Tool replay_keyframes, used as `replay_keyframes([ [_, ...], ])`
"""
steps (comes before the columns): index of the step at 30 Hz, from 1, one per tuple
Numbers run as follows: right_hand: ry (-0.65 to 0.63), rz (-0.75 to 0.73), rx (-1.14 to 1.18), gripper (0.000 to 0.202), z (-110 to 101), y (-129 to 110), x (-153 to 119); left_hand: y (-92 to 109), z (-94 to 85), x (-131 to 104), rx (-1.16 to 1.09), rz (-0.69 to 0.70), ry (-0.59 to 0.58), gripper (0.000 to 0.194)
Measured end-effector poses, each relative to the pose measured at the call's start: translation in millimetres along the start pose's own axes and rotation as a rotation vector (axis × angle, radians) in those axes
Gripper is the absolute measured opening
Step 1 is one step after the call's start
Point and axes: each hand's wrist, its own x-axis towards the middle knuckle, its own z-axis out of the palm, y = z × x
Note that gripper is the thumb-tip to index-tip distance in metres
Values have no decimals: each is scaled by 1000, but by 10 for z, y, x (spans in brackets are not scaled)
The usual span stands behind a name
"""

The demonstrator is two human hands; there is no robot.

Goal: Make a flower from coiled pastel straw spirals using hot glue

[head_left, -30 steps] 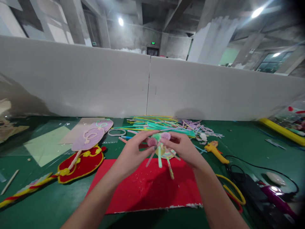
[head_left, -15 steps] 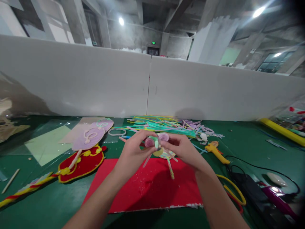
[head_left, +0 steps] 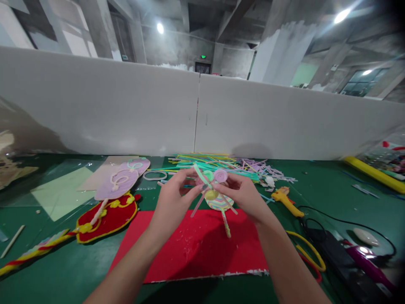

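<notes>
Between both hands, above a red sheet (head_left: 190, 249), is a small craft of coiled pipe cleaners. Its purple coil (head_left: 220, 175) sits at the upper right, a yellow coil (head_left: 211, 194) hangs lower, and a green coil (head_left: 209, 174) lies between. My left hand (head_left: 177, 190) pinches the craft from the left, near a pale green strip (head_left: 201, 175) that slants upward. From the right, my right hand (head_left: 245, 196) pinches it below the purple coil. Pink strips (head_left: 196, 207) dangle underneath. Behind it lies a striped round piece on a stick (head_left: 225, 223), partly hidden.
A heap of coloured pipe cleaners (head_left: 202, 162) lies by the white partition (head_left: 142, 105). At left are a red fan shape with yellow trim (head_left: 122, 213) and purple pieces (head_left: 118, 183). A yellow glue gun (head_left: 287, 202), cables and a black power strip (head_left: 341, 261) are at right.
The craft has turned in my fingers, so the pale green strip now points up and the green and yellow coils show more. Both hands stay in nearly the same place.
</notes>
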Motion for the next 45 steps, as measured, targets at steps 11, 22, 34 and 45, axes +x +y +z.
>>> replay_keyframes([
  [11,71,-20,-40,23,42,53,35,28,-41,7,205,-1,50,15],
  [22,174,-48,-30,22,93,146,54,3,16,-8,104,-83,29,13],
  [34,97,50,131,22,97,75,40,-92,48,38,-252,-223,41,19],
  [45,191,69,260,29,134,144,63,-79,165,-15,-375,-275,180,19],
])
